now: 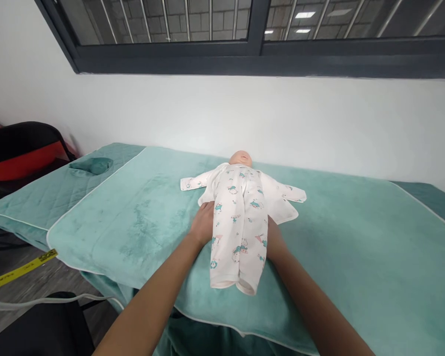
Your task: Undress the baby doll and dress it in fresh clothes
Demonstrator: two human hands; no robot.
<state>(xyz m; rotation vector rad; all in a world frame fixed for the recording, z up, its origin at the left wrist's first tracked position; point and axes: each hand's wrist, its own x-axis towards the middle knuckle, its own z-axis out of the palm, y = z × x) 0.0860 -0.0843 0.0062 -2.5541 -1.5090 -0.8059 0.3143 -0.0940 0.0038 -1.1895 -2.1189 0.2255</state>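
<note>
A baby doll (241, 158) lies on its back on the padded bed cover, head towards the wall. It has on a white printed top (280, 195) with both sleeves spread sideways and the front panels splayed out. White baby trousers (239, 232) with teal and pink prints lie lengthwise over the doll's front, leg openings towards me. My left hand (203, 222) is against their left side, its fingers mostly tucked behind the cloth. On the right side, my right hand (275, 241) reaches behind the trousers, and its fingers are hidden. The doll's legs are out of sight.
The teal plush cover (348, 237) spreads across the bed, up to a white wall (244, 113) below a dark window frame (170, 64). A quilted piece with an opening (91, 166) lies left. Also left are a black-and-red bag (25, 158), a yellow strip (20, 271) and a pale cable (52, 299).
</note>
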